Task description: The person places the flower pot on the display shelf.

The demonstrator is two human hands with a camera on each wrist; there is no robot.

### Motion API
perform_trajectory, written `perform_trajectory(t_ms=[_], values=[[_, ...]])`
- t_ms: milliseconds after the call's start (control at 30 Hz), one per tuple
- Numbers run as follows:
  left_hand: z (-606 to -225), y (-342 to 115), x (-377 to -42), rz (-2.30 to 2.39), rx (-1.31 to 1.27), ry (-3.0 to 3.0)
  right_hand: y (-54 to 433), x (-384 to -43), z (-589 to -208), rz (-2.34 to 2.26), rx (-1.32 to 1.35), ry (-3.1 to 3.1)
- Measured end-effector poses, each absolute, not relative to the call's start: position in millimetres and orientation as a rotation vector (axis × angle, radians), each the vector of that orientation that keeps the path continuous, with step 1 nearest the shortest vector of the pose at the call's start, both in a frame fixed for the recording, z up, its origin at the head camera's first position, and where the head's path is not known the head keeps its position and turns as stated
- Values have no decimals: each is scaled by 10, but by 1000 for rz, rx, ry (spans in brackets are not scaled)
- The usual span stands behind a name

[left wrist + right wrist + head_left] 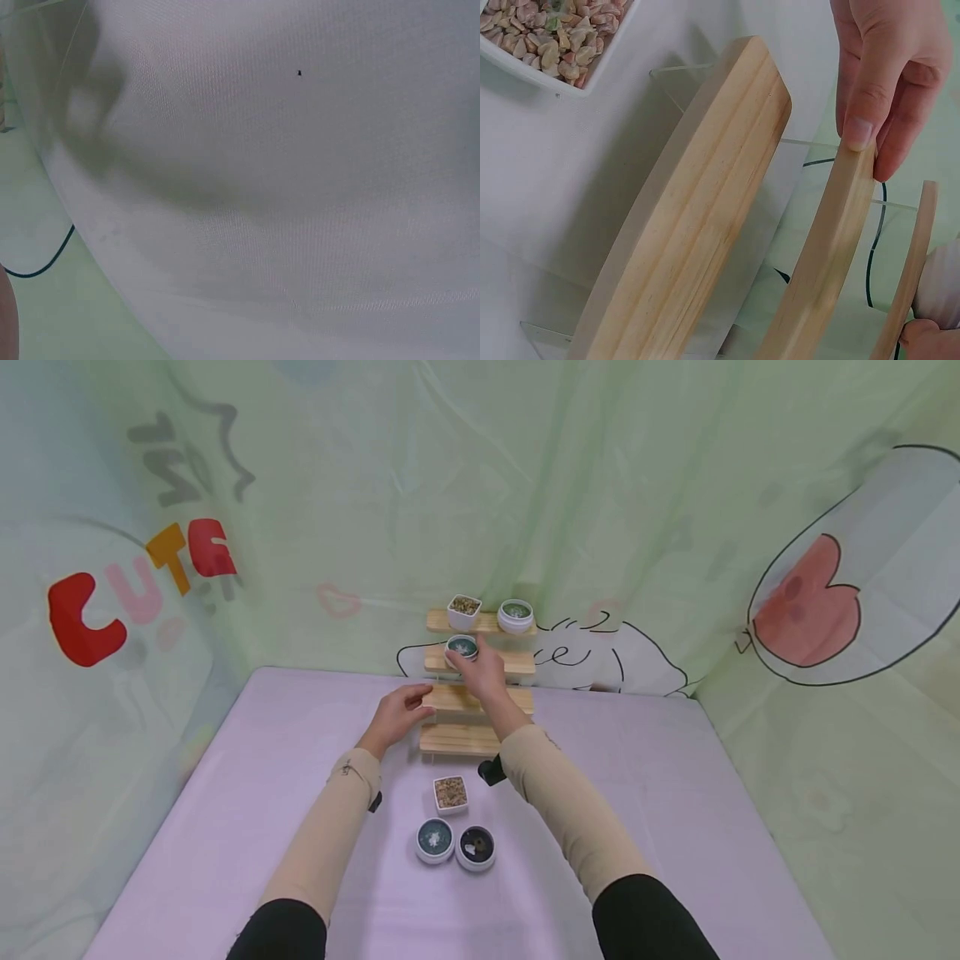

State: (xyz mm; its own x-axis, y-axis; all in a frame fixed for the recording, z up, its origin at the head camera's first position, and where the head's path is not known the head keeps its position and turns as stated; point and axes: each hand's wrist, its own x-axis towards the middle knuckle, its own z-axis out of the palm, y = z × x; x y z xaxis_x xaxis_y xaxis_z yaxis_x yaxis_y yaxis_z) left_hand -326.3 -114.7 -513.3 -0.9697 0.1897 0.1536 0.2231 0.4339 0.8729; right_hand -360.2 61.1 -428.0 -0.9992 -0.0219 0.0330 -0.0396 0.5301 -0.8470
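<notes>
A four-tier display stand with pale wooden boards (457, 740) and clear supports stands at the back of the table. My right hand (486, 675) grips a small round white pot (461, 647) with a dark teal top, at the second board from the top. In the right wrist view, part of that pot (939, 289) shows above the fingers. My left hand (396, 718) pinches the left end of the board below; the right wrist view shows its thumb (860, 131) on the board's front edge. Mostly cloth and shadow fill the left wrist view.
On the top board sit a square white pot of gravel (463, 612) and a round white pot (516, 616). In front of the stand are another square gravel pot (451, 795) and two round pots, one teal-topped (435, 841), one dark-topped (476, 848). A printed curtain (480, 485) hangs behind.
</notes>
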Motion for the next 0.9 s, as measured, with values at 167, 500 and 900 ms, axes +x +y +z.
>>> perform_trajectory(t_ms=[167, 500, 900], values=[[-5153, -1153, -3274, -1615, -380, -2634, 590, -3600, -4279, 1506, 56, -2726], [-5117, -1148, -3260, -1600, -355, -2659, 556, -3579, -4241, 1482, 49, -2716], [-5135, -1146, -3260, -1608, -364, -2648, 531, -3584, -4291, 1428, 50, -2682]])
